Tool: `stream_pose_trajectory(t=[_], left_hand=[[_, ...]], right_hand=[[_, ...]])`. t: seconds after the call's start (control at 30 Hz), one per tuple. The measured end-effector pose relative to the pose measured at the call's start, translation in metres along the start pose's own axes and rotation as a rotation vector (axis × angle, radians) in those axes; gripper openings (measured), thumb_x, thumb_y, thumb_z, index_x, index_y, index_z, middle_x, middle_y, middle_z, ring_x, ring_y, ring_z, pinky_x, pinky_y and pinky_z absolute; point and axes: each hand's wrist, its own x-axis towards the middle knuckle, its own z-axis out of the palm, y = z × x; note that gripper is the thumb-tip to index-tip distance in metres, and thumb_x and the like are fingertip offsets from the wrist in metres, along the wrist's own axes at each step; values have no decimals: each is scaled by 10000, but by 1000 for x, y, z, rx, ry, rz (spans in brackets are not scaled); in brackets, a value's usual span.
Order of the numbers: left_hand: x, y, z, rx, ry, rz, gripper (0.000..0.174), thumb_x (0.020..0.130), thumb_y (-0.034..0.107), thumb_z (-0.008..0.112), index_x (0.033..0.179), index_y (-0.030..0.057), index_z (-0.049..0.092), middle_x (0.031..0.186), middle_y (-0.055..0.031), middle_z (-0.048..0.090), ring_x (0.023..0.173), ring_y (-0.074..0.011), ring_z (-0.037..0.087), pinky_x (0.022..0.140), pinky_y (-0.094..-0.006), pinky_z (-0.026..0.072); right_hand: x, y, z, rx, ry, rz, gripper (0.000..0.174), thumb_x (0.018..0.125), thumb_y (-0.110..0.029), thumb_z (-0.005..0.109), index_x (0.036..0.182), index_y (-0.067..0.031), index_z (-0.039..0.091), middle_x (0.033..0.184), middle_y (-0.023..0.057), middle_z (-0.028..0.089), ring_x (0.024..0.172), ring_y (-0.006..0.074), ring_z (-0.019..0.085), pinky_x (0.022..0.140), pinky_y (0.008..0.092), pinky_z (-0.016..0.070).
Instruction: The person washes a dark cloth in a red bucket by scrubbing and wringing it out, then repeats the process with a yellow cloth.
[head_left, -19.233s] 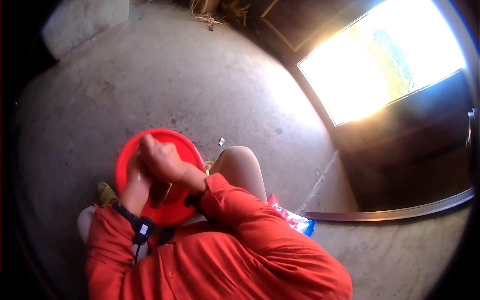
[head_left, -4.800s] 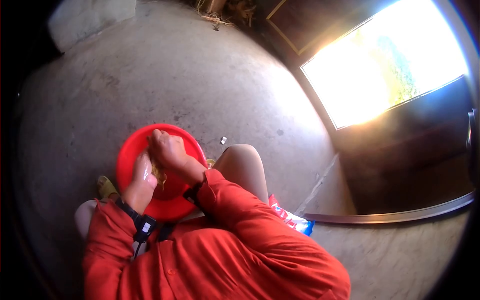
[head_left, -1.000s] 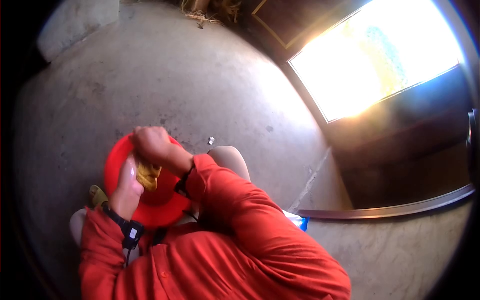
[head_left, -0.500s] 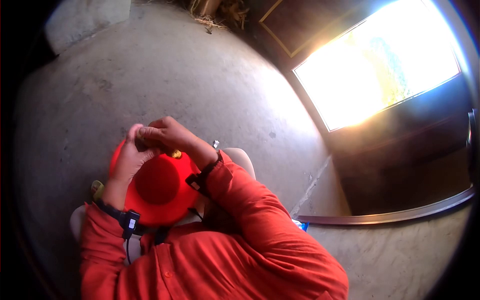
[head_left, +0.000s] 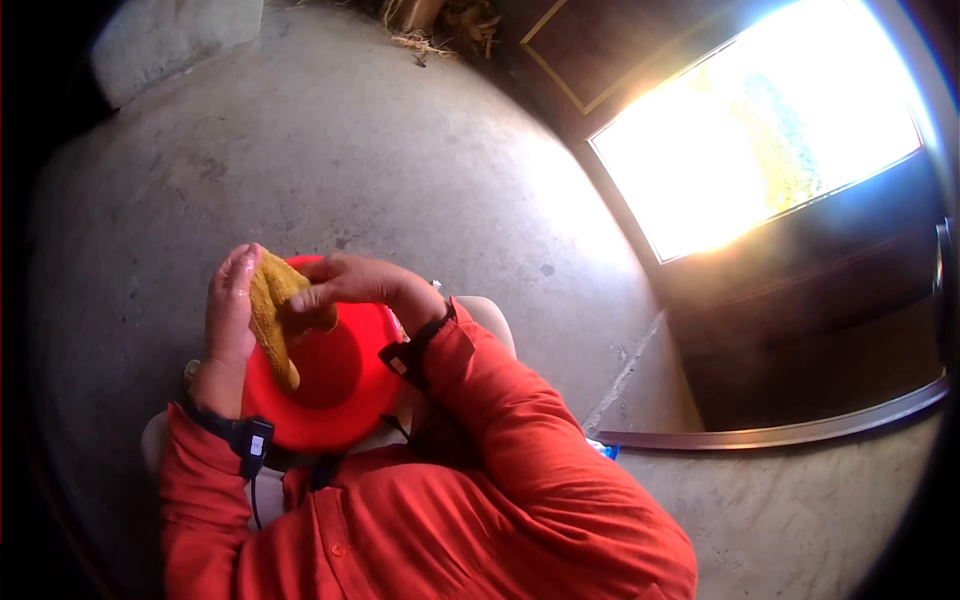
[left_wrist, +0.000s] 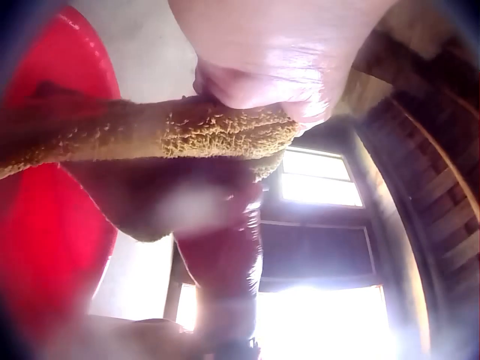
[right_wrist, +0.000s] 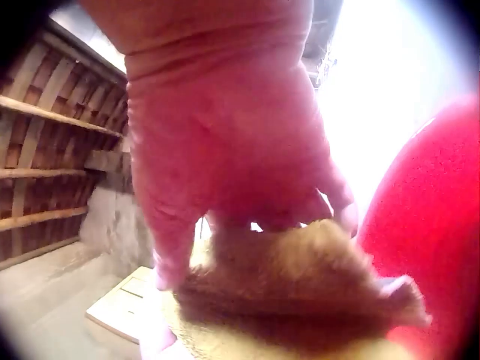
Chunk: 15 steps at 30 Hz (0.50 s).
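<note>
A yellow terry cloth [head_left: 268, 305] hangs between both hands above the red basin [head_left: 375, 400], one narrow end pointing down over it. My left hand [head_left: 230, 310] holds the cloth's left side, its wet fingers pointing up. In the left wrist view, a long fold of the cloth [left_wrist: 225, 135] comes out from under the hand [left_wrist: 277, 52]. My right hand [head_left: 360, 280] reaches in from the other side, thumb in front of the cloth. In the right wrist view, thumb and fingers of that hand [right_wrist: 225, 142] pinch the bunched cloth [right_wrist: 300, 270].
Between the knees stands the basin, on a concrete floor [head_left: 420, 180]. A blue-ended packet [head_left: 603, 449] shows beside the right sleeve. A metal track [head_left: 780, 435] curves along the floor at right, below a bright opening [head_left: 750, 130]. Straw [head_left: 420, 42] lies far off.
Earlier the cloth was bunched and squeezed in both hands low over the basin. Now it is lifted and spread, the left hand farther left and the right hand drawn apart from it.
</note>
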Motion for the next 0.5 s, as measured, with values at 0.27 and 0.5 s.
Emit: stream_pose_trajectory(t=[0.27, 0.5], left_hand=[[21, -17, -24, -440, 93, -385, 289, 921, 272, 551, 1029, 6, 585, 1008, -109, 628, 929, -211, 615, 840, -354, 497], [40, -124, -58, -758, -518, -283, 437, 978, 323, 434, 1318, 51, 397, 1297, -109, 473, 1206, -229, 455, 1048, -348, 347]], right_hand=[[8, 11, -7, 245, 404, -241, 260, 789, -42, 604, 1045, 2, 585, 888, 49, 636, 829, 172, 600, 789, 287, 483], [29, -19, 58, -29, 592, -610, 238, 814, -92, 622, 1033, -76, 530, 855, 72, 588, 804, 199, 587, 735, 308, 493]])
